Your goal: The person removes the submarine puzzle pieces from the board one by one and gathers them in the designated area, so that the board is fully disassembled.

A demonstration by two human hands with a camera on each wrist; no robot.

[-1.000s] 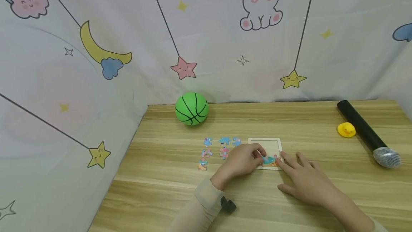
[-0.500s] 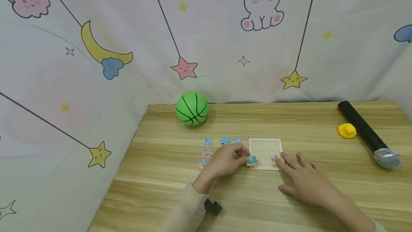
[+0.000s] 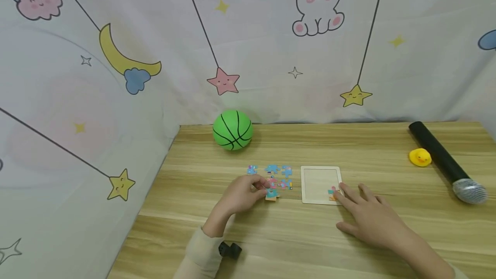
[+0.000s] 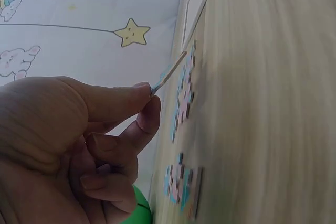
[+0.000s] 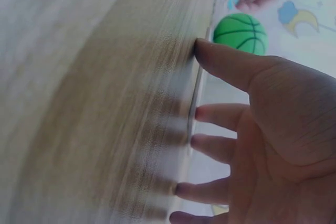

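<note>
Between thumb and fingertips my left hand [image 3: 242,193] pinches a teal and orange jigsaw piece [image 3: 272,194], held up over the table in the left wrist view. Loose jigsaw pieces [image 3: 286,171] in blue and pink lie around and behind it, some hidden by the hand. To the right lies a square pale wooden puzzle frame [image 3: 303,184] with one piece [image 3: 332,193] in its lower right corner. My right hand [image 3: 368,218] has its fingers spread, fingertips at the frame's right edge and over that corner piece. In the right wrist view its thumb [image 5: 223,62] reaches down to the tabletop.
A green toy basketball [image 3: 232,130] stands at the back left of the wooden table [image 3: 286,244]. On the right are a yellow rubber duck [image 3: 420,157] and a black microphone [image 3: 445,158]. A printed cloth [image 3: 263,33] hangs behind the table.
My left hand has lifted the teal and orange piece out of the frame and carried it left over the loose pieces. The right hand stays at the frame.
</note>
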